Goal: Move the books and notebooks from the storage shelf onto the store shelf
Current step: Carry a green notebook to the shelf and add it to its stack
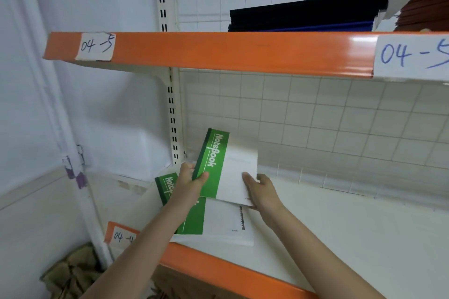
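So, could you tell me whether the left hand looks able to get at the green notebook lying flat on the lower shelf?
Probably yes: the flat notebook lies directly under the left hand, though that hand already grips the raised notebook.

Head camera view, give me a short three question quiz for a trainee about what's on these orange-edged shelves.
1. True or false: the green and white notebook held by both hands is lifted clear of the one lying on the lower shelf.
2. Which hand grips the held notebook's green spine edge? A) left hand B) right hand
3. Fill in: the handwritten label on the upper shelf's orange edge reads ____.

Key: 1 true, tilted above the second green and white notebook. 2 A. 3 04-5.
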Tool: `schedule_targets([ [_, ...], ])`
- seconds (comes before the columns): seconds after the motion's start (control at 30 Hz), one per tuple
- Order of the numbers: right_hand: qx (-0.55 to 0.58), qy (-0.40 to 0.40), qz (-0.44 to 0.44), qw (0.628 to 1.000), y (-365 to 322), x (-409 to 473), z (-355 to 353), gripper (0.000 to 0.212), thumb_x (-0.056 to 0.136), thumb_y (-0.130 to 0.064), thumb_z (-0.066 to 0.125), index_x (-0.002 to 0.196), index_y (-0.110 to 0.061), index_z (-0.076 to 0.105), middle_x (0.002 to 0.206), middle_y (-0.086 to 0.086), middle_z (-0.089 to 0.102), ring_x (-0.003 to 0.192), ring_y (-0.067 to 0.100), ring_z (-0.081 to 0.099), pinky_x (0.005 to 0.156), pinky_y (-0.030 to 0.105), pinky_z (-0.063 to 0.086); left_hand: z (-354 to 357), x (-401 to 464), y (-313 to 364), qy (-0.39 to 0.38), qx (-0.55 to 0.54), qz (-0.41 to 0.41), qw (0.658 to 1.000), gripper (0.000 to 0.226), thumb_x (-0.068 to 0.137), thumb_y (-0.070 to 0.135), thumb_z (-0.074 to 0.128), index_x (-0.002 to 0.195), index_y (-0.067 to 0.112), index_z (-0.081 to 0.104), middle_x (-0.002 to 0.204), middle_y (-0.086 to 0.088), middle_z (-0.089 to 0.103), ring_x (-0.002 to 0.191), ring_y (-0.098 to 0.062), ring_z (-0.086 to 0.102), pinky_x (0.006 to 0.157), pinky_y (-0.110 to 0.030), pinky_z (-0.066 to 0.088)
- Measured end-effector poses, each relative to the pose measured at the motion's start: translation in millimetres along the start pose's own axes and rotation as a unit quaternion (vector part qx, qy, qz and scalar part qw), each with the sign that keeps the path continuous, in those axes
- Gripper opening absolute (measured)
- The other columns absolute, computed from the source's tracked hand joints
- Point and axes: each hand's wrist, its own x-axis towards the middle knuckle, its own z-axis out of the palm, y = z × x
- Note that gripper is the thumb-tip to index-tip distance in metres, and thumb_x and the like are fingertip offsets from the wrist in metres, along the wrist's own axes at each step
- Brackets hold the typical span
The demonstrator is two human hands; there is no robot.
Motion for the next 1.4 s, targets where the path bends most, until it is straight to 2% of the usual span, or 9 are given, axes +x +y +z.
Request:
schedule_targets([
  [0.1, 0.122, -0.036, 0.043, 0.991, -10, -2, 1, 0.016, 0.101, -0.013, 0.041, 0.109, -0.011, 0.054, 0.090, 0.002, 0.064, 0.074, 0.015, 0.060, 0.052, 0.026, 0.052, -4, 5, -2, 0.003, -0.025, 0.003, 1.000, 0.029, 0.103, 0.026, 0.032, 0.101, 0.011, 0.056, 0.092, -0.006, 0.064, 0.079, -0.023, 0.063, 0.068, -0.037, 0.053],
  [0.2, 0.163, -0.016, 0.037, 0.986, -13, 1, 1, 0.018, 0.101, -0.008, 0.037, 0.108, -0.013, 0.052, 0.085, -0.001, 0.061, 0.071, 0.011, 0.057, 0.057, 0.027, 0.047, -19, 14, -19, 0.073, 0.132, 0.029, 0.988, 0.040, 0.103, 0.029, 0.030, 0.081, 0.011, 0.058, 0.075, -0.006, 0.063, 0.062, -0.020, 0.056, 0.062, -0.035, 0.049],
  [0.37, 0.172, -0.011, 0.054, 0.984, -6, 4, 6, 0.016, 0.101, -0.006, 0.039, 0.109, -0.011, 0.052, 0.086, 0.001, 0.061, 0.072, 0.012, 0.056, 0.056, 0.027, 0.046, -24, 9, -51, 0.015, 0.528, 0.015, 0.849, 0.056, 0.084, 0.068, 0.045, 0.080, 0.013, 0.054, 0.103, -0.009, 0.053, 0.100, -0.025, 0.052, 0.083, -0.033, 0.047],
  [0.7, 0.095, -0.006, 0.021, 0.995, 6, 0, 9, 0.022, 0.096, -0.004, 0.042, 0.105, -0.005, 0.062, 0.092, 0.006, 0.067, 0.076, 0.019, 0.063, 0.061, 0.026, 0.048, -19, 7, -39, 0.053, 0.261, 0.078, 0.961, 0.021, 0.093, 0.013, 0.056, 0.101, 0.013, 0.036, 0.082, 0.000, 0.057, 0.064, -0.008, 0.054, 0.046, -0.019, 0.038],
  [0.87, 0.007, -0.012, -0.026, 1.000, 7, -3, 13, 0.018, 0.098, -0.014, 0.045, 0.107, -0.012, 0.060, 0.100, 0.005, 0.067, 0.082, 0.020, 0.062, 0.068, 0.028, 0.050, -22, 16, -25, 0.095, -0.033, -0.053, 0.994, 0.013, 0.100, 0.020, 0.042, 0.112, 0.014, 0.042, 0.110, -0.012, 0.058, 0.096, -0.027, 0.058, 0.088, -0.043, 0.048],
  [1.0, 0.113, -0.090, 0.024, 0.989, 4, -4, 20, 0.017, 0.100, -0.011, 0.044, 0.107, -0.007, 0.059, 0.099, 0.012, 0.069, 0.084, 0.028, 0.066, 0.066, 0.040, 0.060, -25, 16, -13, 0.025, -0.178, -0.061, 0.982, 0.025, 0.103, 0.027, 0.035, 0.108, 0.015, 0.057, 0.100, -0.010, 0.067, 0.086, -0.023, 0.063, 0.074, -0.038, 0.052],
  [1.13, 0.159, -0.044, -0.003, 0.986, -1, 0, 21, 0.015, 0.099, -0.005, 0.043, 0.103, -0.010, 0.056, 0.101, 0.011, 0.067, 0.086, 0.026, 0.065, 0.084, 0.049, 0.054, -43, 25, -36, 0.083, 0.201, 0.054, 0.975, 0.032, 0.102, 0.029, 0.038, 0.118, 0.011, 0.058, 0.115, -0.002, 0.063, 0.089, -0.014, 0.059, 0.075, -0.015, 0.046],
  [1.23, 0.190, -0.030, -0.003, 0.981, -4, 0, 20, 0.018, 0.099, -0.003, 0.041, 0.112, -0.005, 0.053, 0.098, 0.010, 0.066, 0.080, 0.024, 0.064, 0.066, 0.039, 0.060, -58, 27, -62, 0.089, 0.418, -0.074, 0.901, 0.055, 0.089, 0.059, 0.046, 0.111, 0.009, 0.052, 0.115, -0.011, 0.051, 0.111, -0.028, 0.046, 0.087, -0.034, 0.041],
  [1.4, 0.178, -0.033, -0.003, 0.983, 0, 1, 20, 0.015, 0.099, -0.003, 0.042, 0.098, -0.011, 0.056, 0.094, 0.007, 0.067, 0.079, 0.022, 0.065, 0.075, 0.042, 0.056, -62, 29, -72, 0.067, 0.358, -0.056, 0.929, 0.045, 0.081, 0.051, 0.065, 0.101, 0.015, 0.048, 0.101, -0.007, 0.055, 0.098, -0.025, 0.053, 0.075, -0.033, 0.047],
])
